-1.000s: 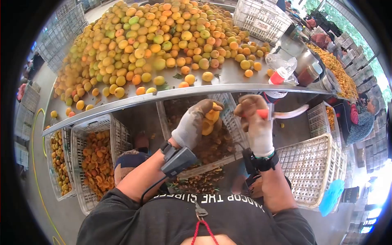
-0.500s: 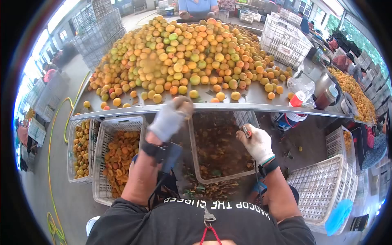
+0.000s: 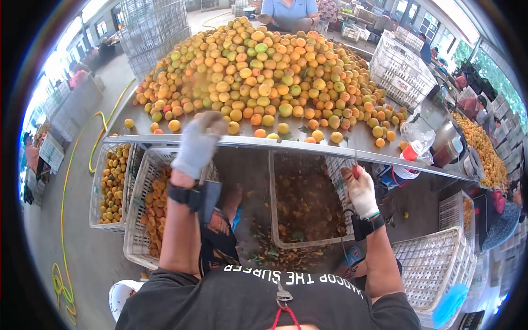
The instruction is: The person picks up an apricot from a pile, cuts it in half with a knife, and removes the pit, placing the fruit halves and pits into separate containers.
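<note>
A big heap of orange and green-tinged fruit (image 3: 258, 77) covers the metal table (image 3: 308, 144). My left hand (image 3: 201, 140), in a whitish glove, is at the table's front edge beside the nearest fruit; its fingers are smeared by motion. My right hand (image 3: 360, 192), also gloved, is closed round a small knife (image 3: 356, 168) with a red handle, just below the table edge. Under the left arm stands a crate of halved fruit (image 3: 154, 214), with a crate of whole fruit (image 3: 114, 187) beside it. Between my hands, below the table, is a bin (image 3: 275, 220) with dark scraps.
Across the table is a person in a blue shirt (image 3: 289, 14). A white crate (image 3: 401, 71), a red-capped bottle (image 3: 411, 150) and a jar (image 3: 448, 151) stand on the table's right. An upturned crate (image 3: 434, 264) is at lower right, a yellow hose (image 3: 63, 220) on the left floor.
The view has shifted. My left hand has moved left and up to the fruit at the table edge. My right hand has turned, its knife now pointing up.
</note>
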### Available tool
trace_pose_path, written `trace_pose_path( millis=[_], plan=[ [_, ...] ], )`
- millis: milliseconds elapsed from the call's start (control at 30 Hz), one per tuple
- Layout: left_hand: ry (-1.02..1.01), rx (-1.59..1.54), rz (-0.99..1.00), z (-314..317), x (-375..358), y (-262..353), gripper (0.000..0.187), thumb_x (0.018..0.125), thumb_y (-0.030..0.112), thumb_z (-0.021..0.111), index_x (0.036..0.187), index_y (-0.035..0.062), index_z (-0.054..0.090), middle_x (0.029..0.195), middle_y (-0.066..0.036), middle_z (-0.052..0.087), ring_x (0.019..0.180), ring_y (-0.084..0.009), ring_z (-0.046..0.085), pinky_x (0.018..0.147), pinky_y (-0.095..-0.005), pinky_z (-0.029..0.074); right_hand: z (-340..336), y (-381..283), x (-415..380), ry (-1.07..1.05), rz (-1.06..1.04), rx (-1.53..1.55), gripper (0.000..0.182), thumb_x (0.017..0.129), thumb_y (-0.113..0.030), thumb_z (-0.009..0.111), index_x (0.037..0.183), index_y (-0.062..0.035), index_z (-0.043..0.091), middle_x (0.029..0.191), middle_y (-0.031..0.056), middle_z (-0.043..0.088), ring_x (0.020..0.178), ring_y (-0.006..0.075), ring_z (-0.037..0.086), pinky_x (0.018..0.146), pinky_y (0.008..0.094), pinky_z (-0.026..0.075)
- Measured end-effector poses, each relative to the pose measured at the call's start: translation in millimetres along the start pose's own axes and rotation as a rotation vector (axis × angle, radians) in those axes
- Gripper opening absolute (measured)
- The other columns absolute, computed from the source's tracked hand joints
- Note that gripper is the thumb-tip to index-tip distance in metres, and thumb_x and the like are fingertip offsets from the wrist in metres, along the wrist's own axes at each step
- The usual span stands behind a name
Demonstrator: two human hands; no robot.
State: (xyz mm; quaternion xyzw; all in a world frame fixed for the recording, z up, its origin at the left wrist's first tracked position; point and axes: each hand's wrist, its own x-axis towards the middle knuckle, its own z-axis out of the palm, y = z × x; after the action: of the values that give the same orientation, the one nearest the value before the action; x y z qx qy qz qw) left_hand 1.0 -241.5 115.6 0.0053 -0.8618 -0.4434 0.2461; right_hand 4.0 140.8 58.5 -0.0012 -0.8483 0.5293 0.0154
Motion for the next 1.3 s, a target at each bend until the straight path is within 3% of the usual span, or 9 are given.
trace_pose_path(
  millis=[33, 133, 300, 433, 800, 867, 933, 1000, 1300],
  plan=[
    [-0.049, -0.092, 0.026, 19.6, -1.9, 11.7, 0.028, 0.090, 0.025, 0.064, 0.101, -0.0004, 0.067, 0.091, -0.015, 0.067, 0.080, -0.0224, 0.065, 0.070, -0.0338, 0.050, 5.0, 8.7, 4.6, 0.163, -0.283, -0.220, 0.029, 0.092, -0.030, 0.065, 0.096, -0.0028, 0.059, 0.072, 0.0162, 0.059, 0.062, 0.0284, 0.056, 0.062, 0.0396, 0.046],
    [-0.230, -0.043, 0.052, 75.2, -6.4, 6.3, 0.027, 0.090, 0.027, 0.064, 0.096, 0.0012, 0.066, 0.087, -0.019, 0.068, 0.082, -0.0311, 0.067, 0.071, -0.0382, 0.051, 2.0, 14.8, 11.1, 0.174, -0.075, -0.269, 0.023, 0.092, -0.023, 0.062, 0.099, -0.0020, 0.056, 0.073, 0.0176, 0.058, 0.064, 0.0282, 0.055, 0.064, 0.0404, 0.046],
    [-0.586, 0.120, 0.064, 107.2, -23.9, 3.9, 0.023, 0.089, 0.021, 0.063, 0.098, 0.0007, 0.065, 0.094, -0.021, 0.065, 0.093, -0.0378, 0.062, 0.080, -0.0418, 0.048, -14.5, 3.4, 17.1, 0.179, -0.246, -0.389, 0.020, 0.090, -0.012, 0.059, 0.105, 0.0016, 0.056, 0.082, 0.0235, 0.061, 0.073, 0.0388, 0.061, 0.069, 0.0407, 0.049],
    [-0.604, 0.148, 0.179, 107.0, -22.7, 6.4, 0.032, 0.090, 0.035, 0.059, 0.093, 0.0036, 0.065, 0.091, -0.020, 0.067, 0.091, -0.0377, 0.064, 0.080, -0.0464, 0.049, -26.2, -8.5, 32.7, 0.107, -0.196, -0.552, 0.039, 0.092, -0.011, 0.057, 0.129, -0.0010, 0.054, 0.100, 0.0302, 0.063, 0.095, 0.0424, 0.063, 0.076, 0.0427, 0.050],
    [-0.666, 0.077, 0.097, 97.9, -19.7, 12.6, 0.029, 0.089, 0.026, 0.061, 0.102, 0.0009, 0.065, 0.097, -0.022, 0.065, 0.097, -0.0380, 0.061, 0.083, -0.0443, 0.047, -43.2, -11.3, 89.2, -0.187, -0.240, -0.682, 0.029, 0.093, -0.016, 0.055, 0.117, -0.0011, 0.060, 0.094, 0.0282, 0.063, 0.091, 0.0449, 0.060, 0.079, 0.0452, 0.048],
    [-0.680, 0.096, 0.090, 97.7, -19.2, 13.4, 0.029, 0.089, 0.027, 0.061, 0.103, 0.0010, 0.065, 0.097, -0.022, 0.065, 0.097, -0.0379, 0.062, 0.083, -0.0443, 0.047, -43.8, -19.6, 93.2, -0.196, -0.279, -0.709, 0.027, 0.094, -0.017, 0.056, 0.115, -0.0003, 0.060, 0.085, 0.0220, 0.064, 0.077, 0.0372, 0.063, 0.069, 0.0411, 0.049],
    [-0.695, 0.115, 0.091, 97.0, -19.0, 14.8, 0.030, 0.090, 0.027, 0.061, 0.104, 0.0011, 0.065, 0.096, -0.022, 0.065, 0.096, -0.0379, 0.062, 0.083, -0.0443, 0.048, -40.8, -48.8, 91.0, -0.305, 0.214, -0.458, 0.026, 0.096, -0.019, 0.056, 0.113, -0.0005, 0.061, 0.074, 0.0102, 0.059, 0.061, 0.0209, 0.058, 0.056, 0.0338, 0.045],
    [-0.689, 0.100, 0.100, 96.9, -20.4, 16.2, 0.031, 0.089, 0.027, 0.061, 0.105, 0.0010, 0.065, 0.094, -0.022, 0.066, 0.094, -0.0379, 0.063, 0.082, -0.0444, 0.048, -42.2, -52.0, 92.9, -0.359, 0.223, -0.408, 0.025, 0.096, -0.021, 0.057, 0.112, -0.0024, 0.062, 0.070, 0.0014, 0.051, 0.057, 0.0092, 0.048, 0.049, 0.0274, 0.039],
    [-0.744, 0.116, 0.042, 99.8, -23.6, 22.6, 0.031, 0.090, 0.027, 0.060, 0.105, 0.0011, 0.064, 0.091, -0.021, 0.066, 0.090, -0.0370, 0.064, 0.080, -0.0436, 0.049, -45.4, -65.7, 104.4, -0.190, -0.169, -0.753, 0.024, 0.087, -0.022, 0.062, 0.098, -0.0013, 0.060, 0.078, 0.0218, 0.059, 0.074, 0.0332, 0.061, 0.069, 0.0398, 0.047]
  ],
)
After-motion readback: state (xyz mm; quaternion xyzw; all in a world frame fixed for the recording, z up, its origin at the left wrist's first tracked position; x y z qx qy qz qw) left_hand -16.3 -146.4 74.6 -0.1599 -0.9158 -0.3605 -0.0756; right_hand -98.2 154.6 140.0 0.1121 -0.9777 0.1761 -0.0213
